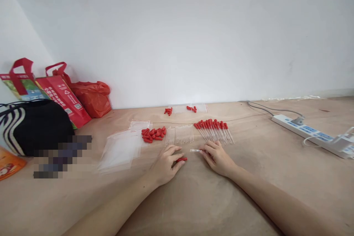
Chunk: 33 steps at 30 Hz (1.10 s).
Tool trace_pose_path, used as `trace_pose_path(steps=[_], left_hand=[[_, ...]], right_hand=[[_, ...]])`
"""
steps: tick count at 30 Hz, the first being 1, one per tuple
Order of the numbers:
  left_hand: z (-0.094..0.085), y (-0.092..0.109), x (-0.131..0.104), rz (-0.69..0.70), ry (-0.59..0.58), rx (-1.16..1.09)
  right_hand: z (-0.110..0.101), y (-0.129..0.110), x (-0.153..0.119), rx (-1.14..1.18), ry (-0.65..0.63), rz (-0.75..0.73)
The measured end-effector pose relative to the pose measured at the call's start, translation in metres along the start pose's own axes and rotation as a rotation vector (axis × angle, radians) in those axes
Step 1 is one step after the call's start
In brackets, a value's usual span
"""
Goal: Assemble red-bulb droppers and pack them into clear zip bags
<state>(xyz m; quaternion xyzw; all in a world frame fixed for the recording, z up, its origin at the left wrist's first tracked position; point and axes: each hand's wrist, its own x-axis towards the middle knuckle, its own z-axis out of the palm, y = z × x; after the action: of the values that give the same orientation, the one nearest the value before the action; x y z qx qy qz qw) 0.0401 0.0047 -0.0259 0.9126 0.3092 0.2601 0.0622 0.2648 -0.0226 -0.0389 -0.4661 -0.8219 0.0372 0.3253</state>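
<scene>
Pinching a red bulb, the head view's left hand faces the right hand, whose fingers clamp a clear tube. Red-topped droppers block its twelve o'clock; loose bulbs sit at the left's eleven, a power strip near three.

the bulbs are red, tubes clear, bag black with white stripes.

Even, diffuse light brightens the wall at 12 o'clock; I can't see its source. Soft shadows edge my left forearm and right forearm toward 6 o'clock. Wide-angle stretch pulls the corners, a mosaic blocks 8 o'clock, and the clear tubes near centre look slightly soft.
</scene>
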Motion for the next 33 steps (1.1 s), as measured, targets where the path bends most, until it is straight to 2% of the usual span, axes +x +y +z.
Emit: trace_pose_path(steps=[3, 9, 17, 25, 33], left_hand=[[0.002, 0.001, 0.003, 0.030, 0.040, 0.045], [0.001, 0.008, 0.000, -0.037, 0.067, -0.012], [0.000, 0.013, -0.003, 0.039, 0.080, -0.042], [0.000, 0.012, -0.003, 0.016, 0.089, -0.090], [0.003, 0.015, -0.005, 0.058, 0.138, -0.039]], right_hand=[[0.000, -0.002, 0.000, 0.017, 0.022, -0.016], [0.001, -0.006, -0.001, 0.052, 0.076, -0.093], [0.002, -0.009, -0.001, 0.060, 0.134, -0.188], [0.005, -0.007, -0.002, 0.068, 0.116, -0.234], [0.004, -0.011, -0.001, 0.046, 0.063, -0.266]])
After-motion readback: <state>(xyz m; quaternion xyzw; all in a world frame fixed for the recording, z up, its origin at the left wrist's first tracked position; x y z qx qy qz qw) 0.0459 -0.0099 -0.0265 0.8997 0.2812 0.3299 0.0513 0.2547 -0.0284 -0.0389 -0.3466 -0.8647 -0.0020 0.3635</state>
